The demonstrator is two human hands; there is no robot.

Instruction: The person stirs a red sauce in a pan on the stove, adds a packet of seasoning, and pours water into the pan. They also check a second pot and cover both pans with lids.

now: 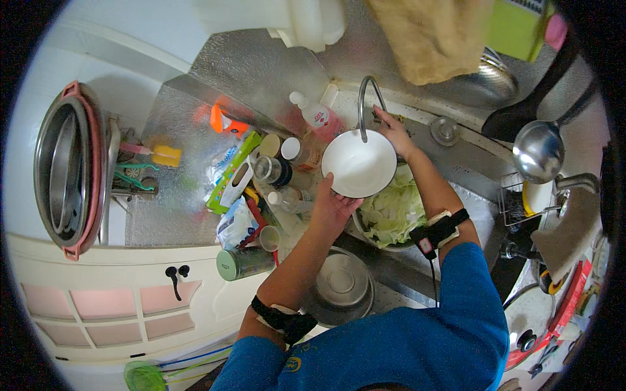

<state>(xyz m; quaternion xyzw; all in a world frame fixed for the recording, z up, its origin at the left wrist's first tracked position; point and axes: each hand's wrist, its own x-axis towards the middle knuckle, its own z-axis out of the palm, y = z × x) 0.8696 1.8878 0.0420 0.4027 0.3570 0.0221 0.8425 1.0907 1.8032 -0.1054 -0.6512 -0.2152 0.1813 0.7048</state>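
Note:
My left hand [335,205] grips a white bowl with a dark rim [359,166] from its near left edge, thumb on the inside wall. The bowl is tilted, and its inside faces up under the curved metal faucet spout [363,105]. At the faucet's base is my right hand [395,134], fingers reaching toward the fitting. The bowl and the hand itself partly hide the fingers, so their grip is unclear. Torn pale-green cabbage leaves [396,215] fill a round container in the metal sink [469,210], below the bowl and my right forearm.
A lidded metal pot [342,281] stands near my left forearm. Left of the sink are a pink-liquid pump bottle [323,119], jars [268,168], a green canister [244,264] and packets. A ladle [538,151] hangs at right. Nested basins [68,171] hang at left.

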